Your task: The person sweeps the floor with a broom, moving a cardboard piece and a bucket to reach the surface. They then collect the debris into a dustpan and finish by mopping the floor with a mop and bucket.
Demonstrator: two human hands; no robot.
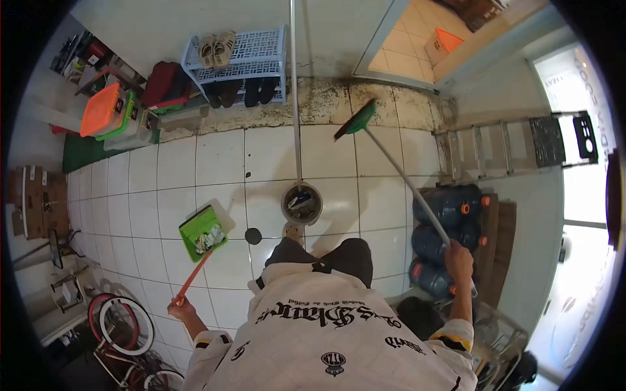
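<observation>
Broom (pixel 418 197) slants forward-left from the right hand (pixel 459 262), fingers wrapped round it; left hand's (pixel 185 313) fingers clasp the dustpan (pixel 201 234).

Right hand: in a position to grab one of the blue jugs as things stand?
Probably not right now: the right hand is closed round the broom handle. The blue jugs look close by, with only that handle seen crossing in front, so freeing the hand would likely do it.

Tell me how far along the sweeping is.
Some litter looks already gathered in the dustpan. In hand: the dustpan in the left hand, the broom in the right hand. Apparently left: the dustpan unemptied, and dark specks on the tiles.
</observation>
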